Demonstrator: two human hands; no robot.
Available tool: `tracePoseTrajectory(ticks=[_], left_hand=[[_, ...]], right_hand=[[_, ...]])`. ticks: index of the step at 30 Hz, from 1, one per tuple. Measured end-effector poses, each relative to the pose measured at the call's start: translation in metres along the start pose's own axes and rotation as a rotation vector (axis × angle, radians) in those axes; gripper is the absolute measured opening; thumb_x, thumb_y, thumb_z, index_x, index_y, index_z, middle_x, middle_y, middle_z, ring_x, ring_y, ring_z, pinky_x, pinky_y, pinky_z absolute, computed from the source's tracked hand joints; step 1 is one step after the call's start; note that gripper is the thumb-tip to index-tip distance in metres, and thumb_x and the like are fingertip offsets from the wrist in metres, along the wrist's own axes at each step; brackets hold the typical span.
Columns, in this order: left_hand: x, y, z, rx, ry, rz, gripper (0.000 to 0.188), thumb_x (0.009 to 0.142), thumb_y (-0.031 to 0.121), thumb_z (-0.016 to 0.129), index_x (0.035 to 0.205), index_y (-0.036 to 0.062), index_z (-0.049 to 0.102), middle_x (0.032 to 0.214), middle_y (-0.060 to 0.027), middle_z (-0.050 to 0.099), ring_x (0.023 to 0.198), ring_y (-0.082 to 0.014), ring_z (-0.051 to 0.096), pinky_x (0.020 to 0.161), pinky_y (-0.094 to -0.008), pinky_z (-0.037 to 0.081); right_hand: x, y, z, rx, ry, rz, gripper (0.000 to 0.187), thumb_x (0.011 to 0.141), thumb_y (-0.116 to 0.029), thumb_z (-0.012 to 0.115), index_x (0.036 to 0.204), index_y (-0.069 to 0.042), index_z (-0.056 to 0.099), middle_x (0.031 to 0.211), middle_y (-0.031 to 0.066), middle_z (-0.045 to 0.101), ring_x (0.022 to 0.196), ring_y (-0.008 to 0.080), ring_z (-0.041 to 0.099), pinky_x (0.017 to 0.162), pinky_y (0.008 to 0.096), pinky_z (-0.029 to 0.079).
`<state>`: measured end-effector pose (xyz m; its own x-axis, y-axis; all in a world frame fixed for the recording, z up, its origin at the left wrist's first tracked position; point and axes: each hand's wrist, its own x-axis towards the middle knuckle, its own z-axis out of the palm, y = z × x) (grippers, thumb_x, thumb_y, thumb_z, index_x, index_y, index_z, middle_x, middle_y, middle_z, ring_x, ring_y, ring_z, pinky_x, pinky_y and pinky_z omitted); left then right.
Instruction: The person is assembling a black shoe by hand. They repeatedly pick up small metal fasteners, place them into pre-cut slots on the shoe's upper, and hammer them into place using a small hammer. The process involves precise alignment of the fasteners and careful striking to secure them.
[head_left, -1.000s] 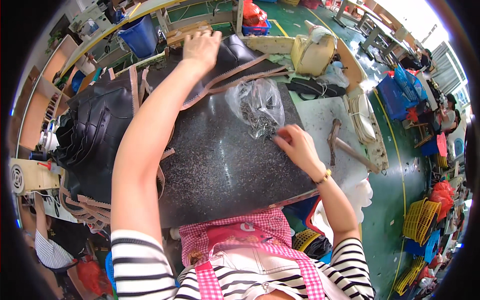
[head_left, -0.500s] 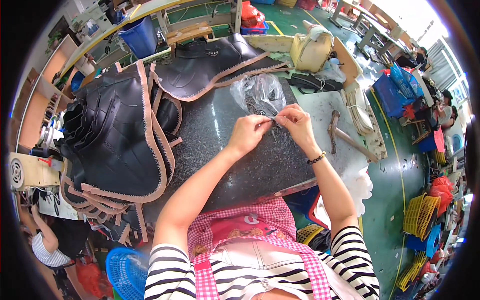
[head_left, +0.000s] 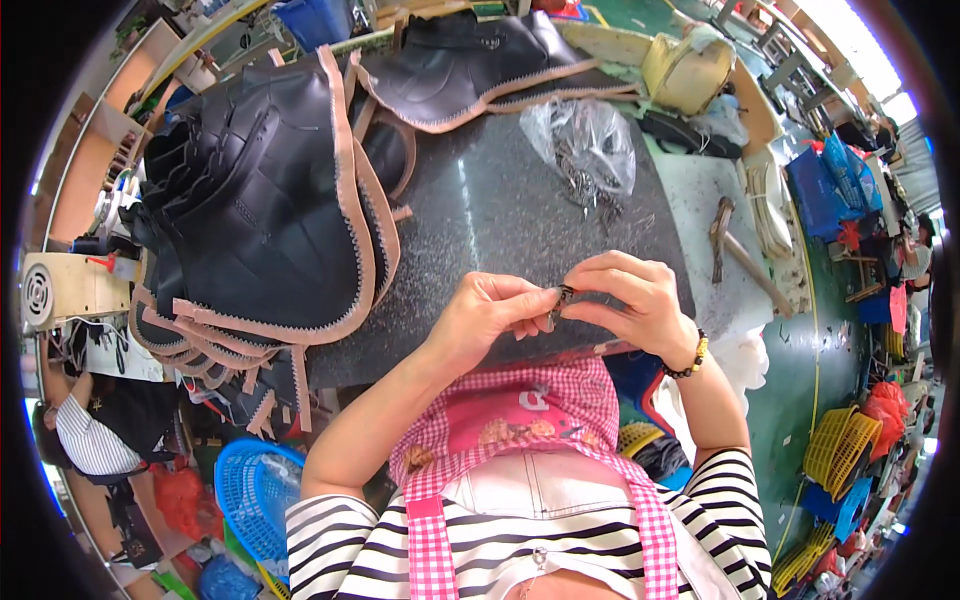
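My left hand and my right hand meet above the near edge of the dark speckled worktop. Between their fingertips is a small dark metal piece, pinched from both sides; its exact kind is too small to make out. Beyond my hands lies a clear plastic bag, with small dark metal pieces spilling from its near end. To the left rises a heap of black leather-like panels edged with pinkish-brown toothed strips. Another such black panel lies at the back.
A hammer rests on the pale board to the right, near a bundle of white strips. A yellowish padded block stands at the far right corner. A blue basket sits low left. Another person works at the left.
Both hands have drawn back toward me from the plastic bag, bringing the small metal piece along. The view has shifted, so the worktop appears higher up and further right.
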<state>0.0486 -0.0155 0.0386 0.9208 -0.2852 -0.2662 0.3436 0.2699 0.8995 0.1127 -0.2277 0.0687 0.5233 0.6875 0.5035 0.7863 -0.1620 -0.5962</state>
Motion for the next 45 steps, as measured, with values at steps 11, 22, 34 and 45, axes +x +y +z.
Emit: tracePoseTrajectory(ticks=[11, 22, 34, 45], left_hand=[[-0.029, 0.001, 0.000, -0.133, -0.108, -0.137, 0.020, 0.092, 0.018, 0.067, 0.097, -0.0011, 0.072, 0.081, -0.0069, 0.070, 0.069, -0.0091, 0.063, 0.065, -0.0228, 0.053], [-0.037, -0.005, 0.013, -0.158, 0.087, -0.024, 0.017, 0.096, 0.007, 0.059, 0.108, -0.0039, 0.059, 0.097, -0.0155, 0.069, 0.091, -0.0207, 0.070, 0.079, -0.0298, 0.059], [-0.050, -0.012, 0.026, 0.129, 0.177, 0.041, 0.010, 0.096, 0.002, 0.055, 0.100, -0.0062, 0.060, 0.098, -0.0173, 0.069, 0.092, -0.0187, 0.069, 0.083, -0.0288, 0.058], [-0.049, -0.022, 0.028, 0.178, 0.247, 0.020, 0.010, 0.096, 0.004, 0.057, 0.098, -0.0053, 0.061, 0.093, -0.0146, 0.071, 0.085, -0.0147, 0.069, 0.078, -0.0265, 0.057]], right_hand=[[0.005, -0.016, 0.001, 0.266, -0.134, 0.104, 0.011, 0.079, -0.007, 0.074, 0.088, -0.001, 0.070, 0.081, 0.0080, 0.068, 0.070, 0.0198, 0.069, 0.061, 0.0279, 0.054], [-0.025, -0.050, 0.031, 0.160, 0.080, 0.408, 0.018, 0.081, -0.002, 0.072, 0.099, 0.001, 0.068, 0.080, 0.0120, 0.069, 0.070, 0.0216, 0.070, 0.060, 0.0296, 0.055], [-0.021, -0.044, 0.017, -0.187, -0.217, 0.079, 0.020, 0.070, -0.011, 0.067, 0.085, 0.000, 0.061, 0.072, 0.0089, 0.057, 0.065, 0.0240, 0.064, 0.058, 0.0345, 0.053], [-0.016, -0.042, 0.023, -0.476, -0.401, -0.128, 0.018, 0.067, -0.012, 0.063, 0.076, 0.001, 0.056, 0.068, 0.0057, 0.051, 0.060, 0.0177, 0.062, 0.052, 0.0295, 0.052]])
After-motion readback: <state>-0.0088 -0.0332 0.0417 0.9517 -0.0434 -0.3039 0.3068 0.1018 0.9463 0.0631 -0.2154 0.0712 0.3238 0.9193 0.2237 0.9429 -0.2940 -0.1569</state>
